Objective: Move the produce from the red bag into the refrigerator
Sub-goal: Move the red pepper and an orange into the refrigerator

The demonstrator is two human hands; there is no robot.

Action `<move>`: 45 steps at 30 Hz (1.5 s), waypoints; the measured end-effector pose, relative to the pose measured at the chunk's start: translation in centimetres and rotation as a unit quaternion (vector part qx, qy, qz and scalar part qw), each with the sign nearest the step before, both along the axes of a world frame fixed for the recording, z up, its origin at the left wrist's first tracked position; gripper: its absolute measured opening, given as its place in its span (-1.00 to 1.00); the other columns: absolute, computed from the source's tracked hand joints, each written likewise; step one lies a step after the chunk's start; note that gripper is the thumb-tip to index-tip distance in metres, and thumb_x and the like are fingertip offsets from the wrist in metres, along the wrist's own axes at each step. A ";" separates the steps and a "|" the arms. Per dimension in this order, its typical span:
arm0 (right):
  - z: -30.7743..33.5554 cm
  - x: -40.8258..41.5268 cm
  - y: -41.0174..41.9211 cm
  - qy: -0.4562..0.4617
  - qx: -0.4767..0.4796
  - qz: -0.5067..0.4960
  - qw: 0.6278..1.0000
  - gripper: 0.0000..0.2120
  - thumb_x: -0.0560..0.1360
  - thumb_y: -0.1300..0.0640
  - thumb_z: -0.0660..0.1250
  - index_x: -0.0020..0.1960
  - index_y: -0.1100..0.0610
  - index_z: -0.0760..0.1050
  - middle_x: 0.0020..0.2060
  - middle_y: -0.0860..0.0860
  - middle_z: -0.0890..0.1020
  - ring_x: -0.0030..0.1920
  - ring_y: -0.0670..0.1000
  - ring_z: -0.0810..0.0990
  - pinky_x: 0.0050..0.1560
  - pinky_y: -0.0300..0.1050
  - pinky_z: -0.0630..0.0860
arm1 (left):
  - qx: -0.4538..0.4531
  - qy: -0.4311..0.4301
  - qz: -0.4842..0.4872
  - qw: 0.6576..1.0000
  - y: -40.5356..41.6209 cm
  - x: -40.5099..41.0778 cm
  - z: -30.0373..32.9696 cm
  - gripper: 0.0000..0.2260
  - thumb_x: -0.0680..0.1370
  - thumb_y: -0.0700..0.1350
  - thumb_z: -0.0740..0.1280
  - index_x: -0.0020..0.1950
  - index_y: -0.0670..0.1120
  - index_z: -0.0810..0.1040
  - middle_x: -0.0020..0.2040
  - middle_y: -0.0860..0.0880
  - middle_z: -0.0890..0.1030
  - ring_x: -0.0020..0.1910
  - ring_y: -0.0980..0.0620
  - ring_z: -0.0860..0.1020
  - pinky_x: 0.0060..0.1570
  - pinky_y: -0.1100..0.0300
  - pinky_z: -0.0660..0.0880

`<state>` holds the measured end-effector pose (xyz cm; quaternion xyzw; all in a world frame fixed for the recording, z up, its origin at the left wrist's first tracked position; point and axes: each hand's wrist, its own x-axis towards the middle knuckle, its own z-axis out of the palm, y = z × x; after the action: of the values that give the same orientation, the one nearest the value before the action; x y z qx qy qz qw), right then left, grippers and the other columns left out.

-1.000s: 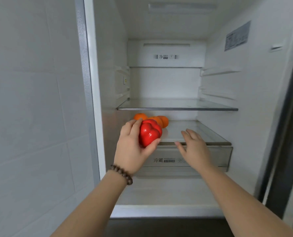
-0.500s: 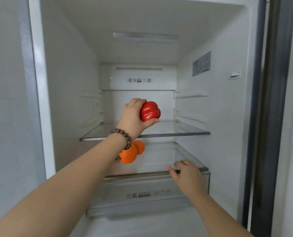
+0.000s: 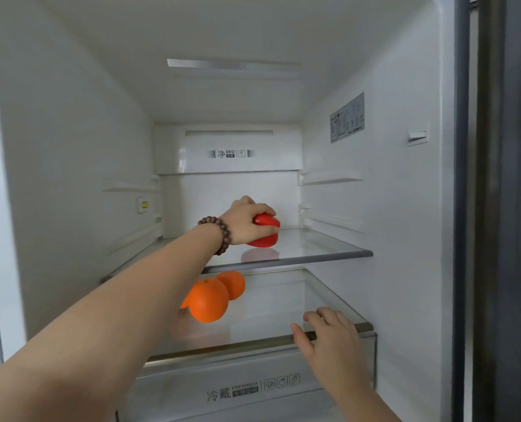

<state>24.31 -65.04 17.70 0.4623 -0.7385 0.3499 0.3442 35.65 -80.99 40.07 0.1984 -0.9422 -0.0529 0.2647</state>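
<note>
Your left hand (image 3: 244, 222), beaded bracelet (image 3: 218, 234) at the wrist, is gripping the red pepper (image 3: 265, 234) with fingers wrapped over it, on the upper glass shelf (image 3: 320, 249) of the refrigerator (image 3: 70, 147). Below that shelf, oranges (image 3: 209, 300) are sitting on the lower shelf (image 3: 253, 327). Further right, your right hand (image 3: 329, 339) is resting spread, holding nothing, on that lower shelf's front edge.
</note>
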 end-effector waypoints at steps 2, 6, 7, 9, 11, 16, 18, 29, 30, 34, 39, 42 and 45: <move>-0.1 0.0 -0.1 0.007 -0.003 -0.005 1.000 -0.64 0.44 -0.22 0.12 -0.18 0.00 0.56 -0.23 -0.08 0.57 -0.17 -0.02 0.54 -0.16 -0.13 0.49 | 0.038 0.006 -0.016 0.999 -0.2 -0.2 0.0 -0.65 0.49 0.01 0.33 0.28 0.12 0.45 0.19 -0.05 0.31 0.20 -0.06 0.39 0.21 0.10 0.40; 0.0 0.0 -0.1 0.013 -0.007 -0.011 1.000 -0.65 0.43 -0.21 0.13 -0.17 -0.01 0.57 -0.23 -0.08 0.59 -0.17 -0.02 0.56 -0.15 -0.12 0.50 | 0.081 0.025 -0.039 0.996 -0.7 0.3 0.0 -0.50 0.47 -0.02 0.39 0.37 0.13 0.32 0.24 -0.05 0.35 0.16 -0.06 0.45 0.10 0.14 0.47; 0.0 0.0 -0.1 0.013 -0.007 -0.011 1.000 -0.65 0.43 -0.21 0.13 -0.17 -0.01 0.57 -0.22 -0.08 0.59 -0.17 -0.02 0.56 -0.15 -0.11 0.51 | 0.093 0.041 -0.039 0.994 -0.9 0.4 -0.1 -0.43 0.43 0.00 0.44 0.38 0.10 0.29 0.22 -0.05 0.40 0.13 -0.05 0.48 0.05 0.14 0.50; 0.0 0.0 -0.1 0.010 -0.012 -0.006 1.000 -0.65 0.43 -0.21 0.14 -0.17 0.00 0.57 -0.22 -0.07 0.58 -0.17 -0.01 0.55 -0.15 -0.11 0.51 | 0.109 0.062 -0.031 0.992 -1.1 0.6 -0.2 -0.37 0.34 0.04 0.52 0.31 0.01 0.30 0.15 -0.05 0.46 0.06 -0.05 0.52 -0.04 0.13 0.55; 0.0 0.0 0.0 0.010 -0.015 -0.001 1.000 -0.65 0.43 -0.21 0.15 -0.17 0.00 0.57 -0.22 -0.08 0.58 -0.18 -0.01 0.55 -0.16 -0.12 0.50 | 0.098 0.066 -0.028 0.993 -1.3 0.5 -0.2 -0.38 0.30 0.04 0.55 0.26 0.00 0.34 0.12 -0.04 0.49 0.04 -0.04 0.53 -0.03 0.10 0.56; -0.1 0.0 0.1 0.018 -0.017 0.005 1.000 -0.57 0.50 -0.26 0.05 -0.14 -0.02 0.58 -0.20 -0.09 0.59 -0.17 -0.03 0.57 -0.15 -0.14 0.50 | 0.052 0.025 -0.048 0.997 -2.0 -0.8 0.9 -0.34 0.30 0.01 0.56 0.33 0.05 0.38 0.24 -0.05 0.43 0.18 -0.06 0.46 0.18 0.04 0.49; -0.1 -0.1 0.2 0.021 -0.021 0.012 0.999 -0.47 0.54 -0.29 -0.06 -0.12 -0.02 0.58 -0.19 -0.10 0.59 -0.16 -0.04 0.56 -0.14 -0.13 0.50 | 0.030 0.002 -0.049 0.998 -2.3 -1.8 0.8 -0.29 0.30 -0.03 0.56 0.38 0.06 0.34 0.26 -0.08 0.41 0.20 -0.06 0.44 0.22 0.07 0.44; -0.4 -1.0 -0.7 0.032 -0.031 0.013 0.999 -0.55 0.49 -0.29 0.06 -0.17 -0.06 0.60 -0.20 -0.09 0.61 -0.20 -0.05 0.60 -0.16 -0.17 0.51 | 0.160 -0.034 -0.038 0.986 -5.7 -8.8 2.4 -0.36 0.31 -0.13 0.56 0.33 -0.06 0.39 0.26 -0.11 0.41 0.09 -0.07 0.48 0.09 0.01 0.53; -0.5 -1.2 -0.8 0.037 -0.046 0.015 0.998 -0.61 0.43 -0.28 0.15 -0.18 -0.04 0.61 -0.21 -0.08 0.62 -0.21 -0.04 0.61 -0.17 -0.16 0.51 | 0.201 -0.029 -0.048 0.978 -5.9 -9.4 2.5 -0.35 0.31 -0.19 0.55 0.34 -0.07 0.38 0.25 -0.11 0.38 0.11 -0.10 0.48 0.05 -0.04 0.56; -0.7 -1.5 -1.6 0.052 -0.081 0.001 0.995 -0.64 0.34 -0.28 0.22 -0.23 -0.04 0.63 -0.25 -0.06 0.63 -0.25 -0.01 0.62 -0.18 -0.18 0.50 | 0.143 -0.055 -0.025 0.988 -7.0 -12.2 2.3 -0.31 0.31 -0.09 0.56 0.35 -0.11 0.32 0.22 -0.05 0.40 0.11 -0.01 0.44 -0.01 0.18 0.49; -0.8 -1.8 -2.0 0.064 -0.088 -0.015 0.994 -0.64 0.20 -0.29 0.27 -0.26 -0.05 0.63 -0.26 -0.04 0.65 -0.28 0.00 0.64 -0.10 -0.21 0.38 | 0.145 -0.061 -0.023 0.987 -8.5 -14.3 1.9 -0.34 0.32 -0.06 0.55 0.34 -0.10 0.35 0.26 -0.08 0.43 0.14 -0.04 0.46 0.08 0.16 0.46; -0.5 -1.5 -1.6 0.059 -0.063 -0.015 0.996 -0.63 0.25 -0.28 0.24 -0.23 -0.05 0.64 -0.22 -0.05 0.66 -0.23 -0.01 0.64 -0.14 -0.17 0.54 | 0.211 -0.026 -0.029 0.977 -9.2 -14.6 1.4 -0.36 0.32 -0.11 0.55 0.32 -0.11 0.36 0.23 -0.09 0.42 0.06 -0.01 0.47 -0.14 0.23 0.54; -0.6 -1.4 -1.2 0.043 -0.071 -0.005 0.997 -0.66 0.31 -0.25 0.27 -0.19 -0.03 0.63 -0.19 -0.05 0.65 -0.19 0.00 0.62 -0.12 -0.14 0.53 | 0.211 -0.005 -0.017 0.977 -9.6 -15.1 0.8 -0.35 0.28 -0.04 0.57 0.28 -0.10 0.38 0.20 -0.07 0.46 0.06 -0.01 0.51 -0.10 0.16 0.57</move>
<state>22.96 -66.28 17.09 0.4479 -0.6984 0.3795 0.4094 20.58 -90.57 40.91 0.2339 -0.9144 -0.2540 0.2114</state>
